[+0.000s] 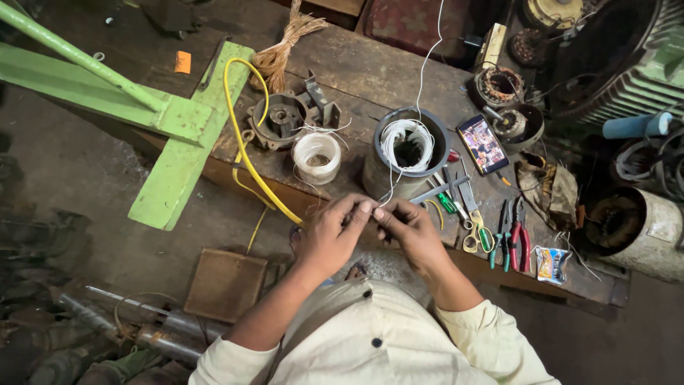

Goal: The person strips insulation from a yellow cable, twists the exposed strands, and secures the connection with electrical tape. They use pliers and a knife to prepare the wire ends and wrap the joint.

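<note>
My left hand (333, 235) and my right hand (410, 232) meet in front of me, fingertips pinched together on a thin white wire (420, 78). The wire runs up from my fingers and away at the top of the view. Just beyond my hands stands a grey motor stator housing (385, 171) on the wooden bench (370, 71), with white wire looped inside its bore (407, 135). Left of it stands a small coil of white wire (316, 157).
A yellow cable (246, 153) curves over the bench's front edge. Scissors (476, 232), pliers (513, 239) and a screwdriver (446, 202) lie to the right, beside a lit phone (483, 145). A green metal frame (178, 128) is at left; motor parts (285, 117) and windings (499, 85) sit behind.
</note>
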